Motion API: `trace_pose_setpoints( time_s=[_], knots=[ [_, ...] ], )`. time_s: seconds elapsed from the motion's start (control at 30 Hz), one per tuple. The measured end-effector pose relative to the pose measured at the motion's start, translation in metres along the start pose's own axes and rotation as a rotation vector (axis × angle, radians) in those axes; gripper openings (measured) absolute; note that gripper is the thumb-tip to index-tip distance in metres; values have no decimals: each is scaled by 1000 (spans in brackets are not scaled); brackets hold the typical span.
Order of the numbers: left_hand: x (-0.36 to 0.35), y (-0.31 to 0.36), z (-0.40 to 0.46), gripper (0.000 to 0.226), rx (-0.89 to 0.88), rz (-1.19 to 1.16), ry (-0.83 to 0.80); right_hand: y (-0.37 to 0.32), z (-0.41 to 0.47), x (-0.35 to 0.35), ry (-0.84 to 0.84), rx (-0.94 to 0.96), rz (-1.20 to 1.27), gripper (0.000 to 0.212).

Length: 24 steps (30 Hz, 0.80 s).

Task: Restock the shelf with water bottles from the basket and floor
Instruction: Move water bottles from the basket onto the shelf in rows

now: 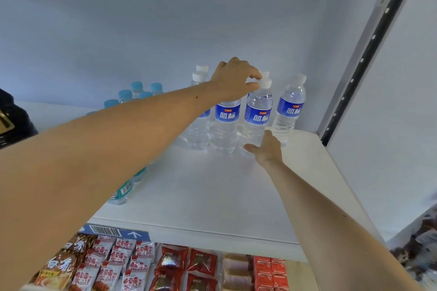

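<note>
Several clear water bottles with blue labels and white caps stand at the back right of the white shelf (212,196). My left hand (234,78) reaches over them and pinches the white cap of one water bottle (257,113) in the front row. My right hand (266,149) cups the base of that same bottle from the front. Another blue-label bottle (289,111) stands just to its right, near the shelf's upright. A third one (225,123) stands to its left, partly behind my left wrist.
Teal-capped bottles (137,92) stand at the back left, mostly hidden by my left arm. A perforated metal upright (359,64) bounds the shelf's right side. Below the shelf edge lie red and white snack packets (123,264). A price tag (106,230) sits on the shelf front.
</note>
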<state>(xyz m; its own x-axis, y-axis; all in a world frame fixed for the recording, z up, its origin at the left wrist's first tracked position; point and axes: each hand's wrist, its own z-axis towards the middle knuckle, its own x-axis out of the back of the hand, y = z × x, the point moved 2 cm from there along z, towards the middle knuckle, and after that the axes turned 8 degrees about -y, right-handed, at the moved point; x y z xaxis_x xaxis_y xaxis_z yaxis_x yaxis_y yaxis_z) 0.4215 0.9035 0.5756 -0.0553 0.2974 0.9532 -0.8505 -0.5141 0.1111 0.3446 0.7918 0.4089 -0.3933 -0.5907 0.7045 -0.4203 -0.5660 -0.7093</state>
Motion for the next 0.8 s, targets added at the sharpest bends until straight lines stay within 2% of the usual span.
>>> trace_pose_setpoints(
  time_s=[0.23, 0.53, 0.67, 0.8],
  knots=[
    [1, 3, -12, 36, 28, -20, 48, 4, -11, 3, -14, -47, 73, 77],
    [-28, 18, -64, 32, 21, -71, 290, 29, -48, 8, 87, 14, 70, 63],
    [-58, 20, -95, 35, 7, -66, 249, 38, -68, 2, 172, 33, 4, 49],
    [-85, 16, -125, 35, 73, -146, 191, 45, -99, -7, 255, 66, 19, 39]
  ],
)
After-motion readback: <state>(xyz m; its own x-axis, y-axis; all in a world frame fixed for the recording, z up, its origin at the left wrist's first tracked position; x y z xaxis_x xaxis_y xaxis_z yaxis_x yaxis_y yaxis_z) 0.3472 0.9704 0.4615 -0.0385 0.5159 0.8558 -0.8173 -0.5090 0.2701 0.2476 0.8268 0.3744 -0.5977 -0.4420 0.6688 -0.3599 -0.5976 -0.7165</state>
